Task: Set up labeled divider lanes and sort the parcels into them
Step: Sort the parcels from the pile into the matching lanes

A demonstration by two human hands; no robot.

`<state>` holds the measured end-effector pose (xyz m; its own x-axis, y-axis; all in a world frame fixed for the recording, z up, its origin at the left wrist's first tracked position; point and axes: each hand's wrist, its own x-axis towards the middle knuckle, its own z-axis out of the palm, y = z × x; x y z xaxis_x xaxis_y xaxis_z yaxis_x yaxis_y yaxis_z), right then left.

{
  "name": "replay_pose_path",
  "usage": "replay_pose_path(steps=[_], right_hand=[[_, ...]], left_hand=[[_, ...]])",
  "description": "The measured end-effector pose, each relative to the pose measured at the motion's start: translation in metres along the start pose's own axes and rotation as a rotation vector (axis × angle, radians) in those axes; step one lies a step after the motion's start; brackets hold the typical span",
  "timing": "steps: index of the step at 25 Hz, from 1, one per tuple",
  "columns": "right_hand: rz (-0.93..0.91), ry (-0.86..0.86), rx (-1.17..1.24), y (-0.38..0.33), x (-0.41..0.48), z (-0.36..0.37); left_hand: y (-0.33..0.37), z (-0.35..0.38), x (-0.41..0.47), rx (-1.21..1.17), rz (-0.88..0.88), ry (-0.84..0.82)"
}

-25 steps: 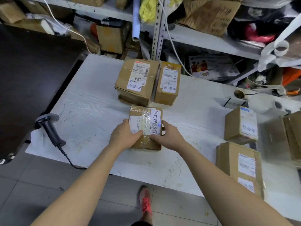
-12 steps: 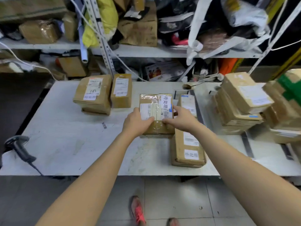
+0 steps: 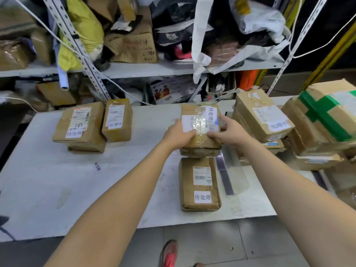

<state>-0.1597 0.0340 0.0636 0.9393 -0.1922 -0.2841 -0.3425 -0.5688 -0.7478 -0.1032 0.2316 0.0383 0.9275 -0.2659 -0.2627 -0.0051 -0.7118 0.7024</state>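
The tape-wrapped brown cardboard parcel [image 3: 200, 120] with its white label has moved right across the white table [image 3: 57, 180]. We now hold it just behind the long brown parcel [image 3: 200, 184], left of the dark divider strip [image 3: 224, 176]. Our left hand [image 3: 178, 134] and right hand [image 3: 229, 132] clasp its near corners, and setting it down looks like the next step.

Cluttered shelves [image 3: 154, 69], grey tiled floor [image 3: 212, 245]

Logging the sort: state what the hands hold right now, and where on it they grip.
One taped cardboard parcel, held by both: the left hand grips its near-left side, the right hand its right side, thumbs on the top face.
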Motion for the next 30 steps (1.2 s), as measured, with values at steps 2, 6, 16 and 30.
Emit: replay_pose_path(steps=[2,6,16,30], right_hand=[[0.027,-0.009,0.005,0.009,0.014,-0.001],[0.051,-0.047,-0.029,0.017,0.03,0.004],[-0.045,0.076,-0.363,-0.019,0.033,-0.001],[-0.517,-0.134,-0.637,-0.176,0.076,0.13]], left_hand=[[0.0,0.007,0.013,-0.041,0.016,-0.045],[-0.013,0.017,0.02,-0.166,0.004,-0.069],[-0.019,-0.031,-0.006,-0.149,-0.162,-0.087],[-0.143,-0.222,-0.051,0.416,-0.25,0.229]])
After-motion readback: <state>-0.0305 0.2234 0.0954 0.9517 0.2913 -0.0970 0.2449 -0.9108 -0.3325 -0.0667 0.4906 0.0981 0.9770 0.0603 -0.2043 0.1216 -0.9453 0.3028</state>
